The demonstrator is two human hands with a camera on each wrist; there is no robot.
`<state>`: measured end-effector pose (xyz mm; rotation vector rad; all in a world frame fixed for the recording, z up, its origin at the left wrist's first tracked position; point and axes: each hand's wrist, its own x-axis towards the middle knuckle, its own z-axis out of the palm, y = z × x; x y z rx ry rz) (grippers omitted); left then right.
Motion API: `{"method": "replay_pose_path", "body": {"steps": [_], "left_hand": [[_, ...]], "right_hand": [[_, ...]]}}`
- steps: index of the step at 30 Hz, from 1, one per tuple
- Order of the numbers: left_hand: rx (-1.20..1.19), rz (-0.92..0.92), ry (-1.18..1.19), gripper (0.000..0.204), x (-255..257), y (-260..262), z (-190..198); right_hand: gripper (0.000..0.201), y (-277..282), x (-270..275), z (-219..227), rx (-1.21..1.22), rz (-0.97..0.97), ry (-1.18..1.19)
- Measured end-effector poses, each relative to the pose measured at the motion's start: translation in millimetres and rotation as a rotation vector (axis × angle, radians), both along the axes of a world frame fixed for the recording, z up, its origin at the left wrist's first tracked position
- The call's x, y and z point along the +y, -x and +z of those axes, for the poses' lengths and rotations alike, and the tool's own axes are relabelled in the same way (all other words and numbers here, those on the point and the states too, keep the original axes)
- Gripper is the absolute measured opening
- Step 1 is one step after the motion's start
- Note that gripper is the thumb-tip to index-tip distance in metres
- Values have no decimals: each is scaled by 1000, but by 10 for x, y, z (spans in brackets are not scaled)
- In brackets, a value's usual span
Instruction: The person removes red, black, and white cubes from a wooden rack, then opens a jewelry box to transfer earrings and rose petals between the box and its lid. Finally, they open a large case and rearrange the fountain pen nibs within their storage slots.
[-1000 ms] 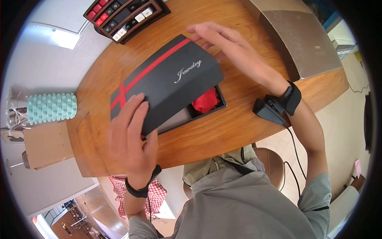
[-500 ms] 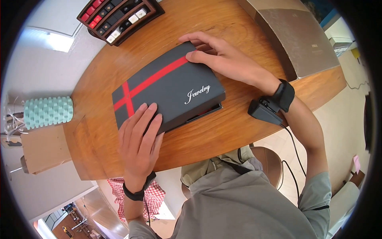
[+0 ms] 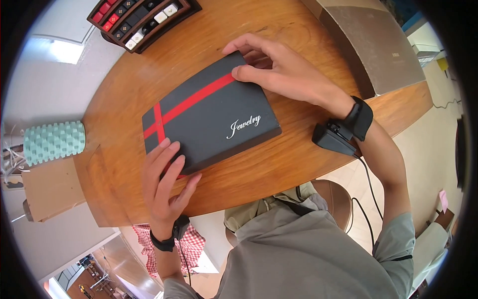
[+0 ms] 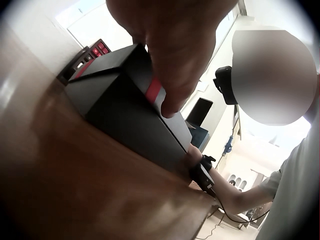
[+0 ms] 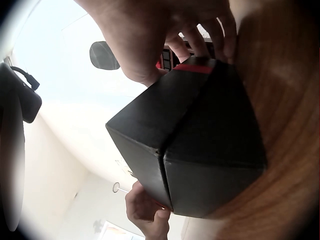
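A black jewelry box [image 3: 209, 119] with a red ribbon cross and silver "Jewelry" lettering lies on the wooden table. Its lid [image 5: 145, 110] sits down on the base [image 5: 215, 150], a thin seam running between them in the right wrist view. With its thumb on top by the ribbon and its fingers bent down over the far right end, my right hand [image 3: 279, 67] grips the lid. My left hand [image 3: 167, 187] touches the near left corner, fingers extended. Its thumb [image 4: 172, 100] is close by the ribbon on the side.
A dark rack of red, black and white keycaps [image 3: 144, 22] stands at the back left. A large brown carton [image 3: 373, 50] occupies the table's right end. To the left are a mint foam roller [image 3: 55, 143] and a cardboard box [image 3: 52, 189]. Cables trail from both wrist cameras.
The lid, tilted with a red item and the inside showing, has come down level over the base. My right hand moved onto its far right end; my left hand slid back toward the near corner.
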<state>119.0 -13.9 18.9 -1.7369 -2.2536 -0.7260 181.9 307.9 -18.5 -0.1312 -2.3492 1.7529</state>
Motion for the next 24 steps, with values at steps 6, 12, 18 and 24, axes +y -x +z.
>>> {"method": "replay_pose_path", "body": {"steps": [6,12,18,24], "left_hand": [[-121,107,137,94,174,156,194],[-181,146,336,118,209,330,273],[-354,103,405,117,191,498,280],[-468,84,342,120,229,509,294]], "right_hand": [[42,-7,19,18,2,10,-26],[38,-7,16,-3,49,19,-78],[41,49,32,-29,146,15,-150],[32,10,56,38,131,54,-255]]}}
